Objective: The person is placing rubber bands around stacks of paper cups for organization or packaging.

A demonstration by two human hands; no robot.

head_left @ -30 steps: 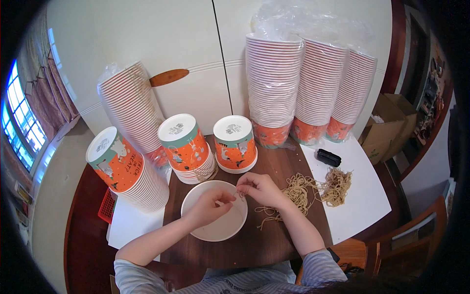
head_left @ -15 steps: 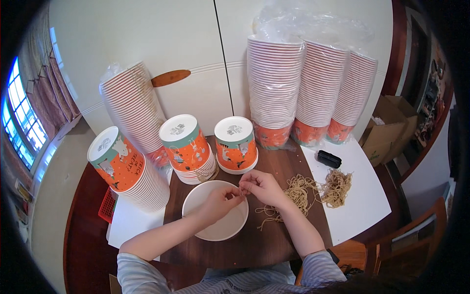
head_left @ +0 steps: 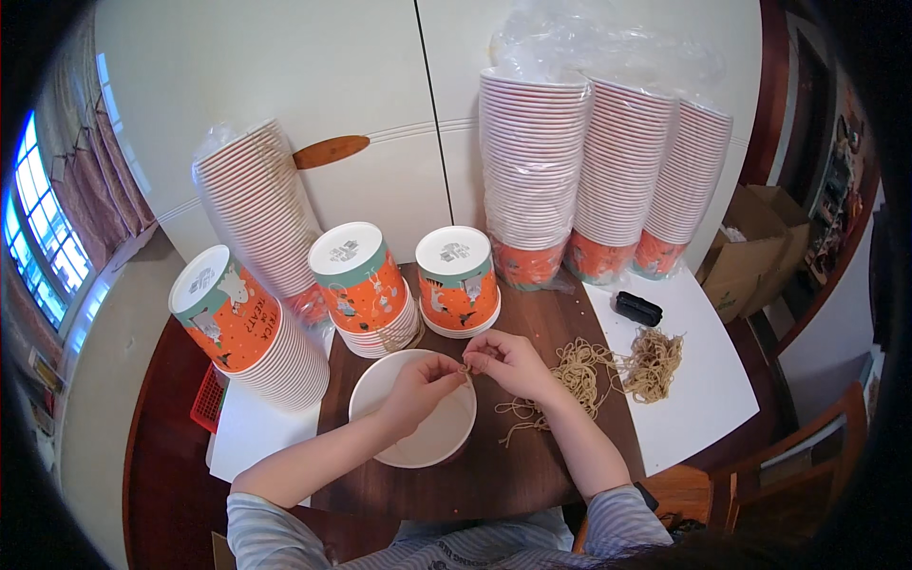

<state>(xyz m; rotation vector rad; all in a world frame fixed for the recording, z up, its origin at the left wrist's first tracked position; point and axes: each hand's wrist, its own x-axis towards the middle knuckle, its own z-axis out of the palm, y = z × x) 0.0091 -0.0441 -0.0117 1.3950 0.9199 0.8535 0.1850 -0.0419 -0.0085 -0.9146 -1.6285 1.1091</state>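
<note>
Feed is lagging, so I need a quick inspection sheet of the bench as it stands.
Surface: dark wood table, white sheets at both ends.
Job's things: white bowl; rubber bands heaped right of it.
Clutter: stacked paper bowls, wrapped stacks, black object, red basket.
Hands: left hand and right hand pinch a band over the bowl.
Cables: nothing seen.
Surroundings: white wall, window left, cardboard box right.

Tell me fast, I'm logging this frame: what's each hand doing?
Left hand: closed, pinching a rubber band over the white bowl.
Right hand: closed, pinching the same rubber band.
</note>
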